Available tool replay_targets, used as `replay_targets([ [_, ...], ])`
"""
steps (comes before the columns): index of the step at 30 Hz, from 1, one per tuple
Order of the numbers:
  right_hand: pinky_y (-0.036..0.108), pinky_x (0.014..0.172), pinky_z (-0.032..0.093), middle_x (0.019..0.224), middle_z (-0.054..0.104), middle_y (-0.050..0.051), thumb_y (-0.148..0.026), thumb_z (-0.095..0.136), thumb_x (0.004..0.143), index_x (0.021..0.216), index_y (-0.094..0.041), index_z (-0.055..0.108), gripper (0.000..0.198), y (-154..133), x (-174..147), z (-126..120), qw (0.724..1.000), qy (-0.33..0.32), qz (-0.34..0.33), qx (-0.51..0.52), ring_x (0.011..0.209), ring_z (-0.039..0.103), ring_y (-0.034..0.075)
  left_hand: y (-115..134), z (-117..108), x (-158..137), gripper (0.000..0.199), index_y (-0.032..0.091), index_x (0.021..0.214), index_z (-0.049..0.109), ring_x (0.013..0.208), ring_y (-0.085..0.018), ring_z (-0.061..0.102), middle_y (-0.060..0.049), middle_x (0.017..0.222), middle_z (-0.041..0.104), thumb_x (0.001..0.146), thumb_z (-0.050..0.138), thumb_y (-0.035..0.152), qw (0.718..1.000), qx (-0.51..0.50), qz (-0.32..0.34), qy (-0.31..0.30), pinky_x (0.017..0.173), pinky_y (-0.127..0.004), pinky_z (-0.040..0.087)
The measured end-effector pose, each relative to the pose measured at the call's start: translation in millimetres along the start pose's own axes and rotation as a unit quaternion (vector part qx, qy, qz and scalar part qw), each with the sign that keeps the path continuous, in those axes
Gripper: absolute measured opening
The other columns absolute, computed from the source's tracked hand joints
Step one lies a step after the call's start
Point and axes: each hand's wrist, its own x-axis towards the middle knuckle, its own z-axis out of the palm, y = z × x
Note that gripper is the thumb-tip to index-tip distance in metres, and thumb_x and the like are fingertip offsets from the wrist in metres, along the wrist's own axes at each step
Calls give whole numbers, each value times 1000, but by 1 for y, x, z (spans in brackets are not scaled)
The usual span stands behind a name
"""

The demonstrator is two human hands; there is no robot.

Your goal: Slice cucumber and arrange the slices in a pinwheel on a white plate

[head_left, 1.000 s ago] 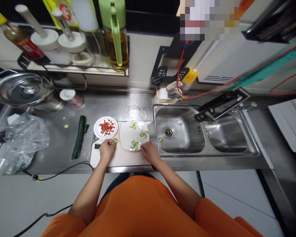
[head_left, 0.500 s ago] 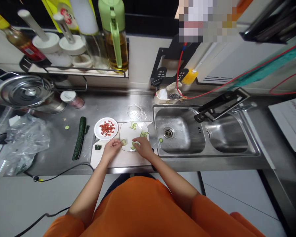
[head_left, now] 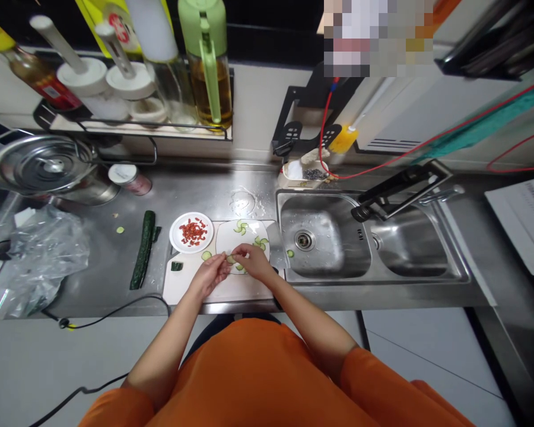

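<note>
Over the front left of a white square plate, my left hand and my right hand meet at the fingertips. Both pinch a thin cucumber slice, partly covered by the fingers. Pale green cucumber slices are fanned into curved clusters on the plate: one at the back, one at the right, and one partly under my right hand. Left of the plate, a loose round slice lies by my left fingers. The white cutting board is under the plate, with a dark green cucumber chunk on it.
A white dish of red bits stands at the back left of the board. Farther left lie a long cucumber, a plastic bag and a lidded pot. A double sink is at the right. A black cable crosses the front edge.
My hands have come together at the plate's front left. My right hand has shifted left onto the slice, and a loose slice now shows left of the plate.
</note>
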Motion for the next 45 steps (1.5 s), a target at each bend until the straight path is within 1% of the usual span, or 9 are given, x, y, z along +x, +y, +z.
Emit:
replay_targets([
  [4, 24, 69, 40, 71, 66, 0, -23, 59, 75, 74, -18, 67, 9, -11, -3, -3, 999, -26, -27, -16, 71, 55, 12, -3, -3, 5, 28, 13, 92, 57, 55, -9, 56, -6, 70, 63, 80, 61, 38, 995, -35, -81, -41, 44, -16, 39],
  [8, 24, 70, 40, 69, 66, -1, -20, 60, 75, 74, -18, 68, 8, -11, -1, -6, 998, -38, -45, -28, 72, 55, 12, -1, -6, 10, 16, 13, 90, 60, 54, -5, 54, -3, 68, 62, 76, 64, 18, 992, -89, -58, -65, 51, -15, 45],
  [12, 22, 67, 40, 72, 66, -1, -18, 58, 75, 77, -17, 69, 11, 2, 9, -6, 999, -21, -26, -26, 70, 56, 12, 6, -9, 15, 27, 13, 93, 62, 51, -4, 53, 0, 65, 61, 67, 69, 15, 997, -80, -15, -10, 49, -14, 43],
  [18, 22, 62, 40, 71, 67, -2, -21, 60, 74, 77, -20, 69, 9, 16, 35, -1, 995, -16, 34, -93, 67, 57, 12, 7, -14, 29, 35, 12, 90, 64, 59, -11, 60, -3, 68, 65, 61, 71, 29, 988, 80, 95, 91, 53, -19, 42],
  [21, 23, 62, 40, 72, 67, -2, -21, 60, 74, 77, -22, 69, 10, 20, 48, 4, 989, -22, 46, -140, 70, 58, 13, 8, -15, 33, 28, 14, 86, 65, 62, -13, 61, -2, 65, 65, 64, 66, 32, 957, 204, 143, 146, 64, -24, 45],
  [25, 23, 64, 39, 76, 67, -1, -22, 59, 75, 80, -22, 67, 10, 22, 60, 9, 979, -35, 46, -194, 74, 58, 14, 10, -14, 35, 20, 19, 83, 67, 68, -15, 61, -1, 70, 67, 71, 57, 31, 875, 378, 202, 224, 73, -26, 44],
  [32, 28, 70, 36, 82, 66, 1, -23, 53, 83, 85, -23, 64, 12, 18, 66, 19, 944, -41, 21, -325, 87, 52, 19, 8, -13, 39, 19, 19, 84, 65, 77, -18, 60, -5, 86, 68, 78, 48, 25, 790, 508, 260, 226, 76, -28, 42],
  [38, 32, 72, 33, 92, 64, 7, -26, 43, 90, 88, -22, 64, 21, 19, 65, 23, 914, -58, -44, -399, 97, 45, 24, 5, -15, 43, 19, 19, 85, 64, 84, -21, 57, -8, 86, 65, 80, 46, 23, 751, 556, 270, 231, 78, -30, 41],
  [45, 34, 75, 33, 100, 61, 9, -29, 41, 92, 95, -22, 64, 24, 24, 63, 19, 900, -57, -82, -423, 104, 39, 25, 2, -18, 42, 23, 18, 91, 64, 87, -22, 56, -9, 90, 63, 84, 45, 28, 738, 563, 292, 231, 81, -32, 41],
])
